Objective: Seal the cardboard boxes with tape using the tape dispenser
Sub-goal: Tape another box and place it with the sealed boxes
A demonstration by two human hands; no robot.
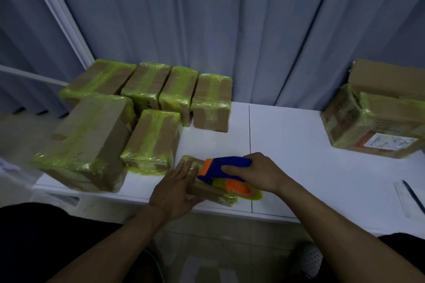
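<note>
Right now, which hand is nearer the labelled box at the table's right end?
Right. The right hand, gripping the tape dispenser, is left of the labelled box, not touching it. The left hand lies farther left, flat on the small box.

- The left grip (pixel 174 187) and right grip (pixel 257 173) are seen bare, as are the left forearm (pixel 110 243) and right forearm (pixel 340 220).
- Black clothing (pixel 46 236) is worn, seen at both lower corners.
- A white perforated shoe (pixel 310 259) is worn on one foot.

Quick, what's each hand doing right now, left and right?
Left hand: open, straight fingers resting on the small box.
Right hand: closed around the tape dispenser, held on that box.
</note>
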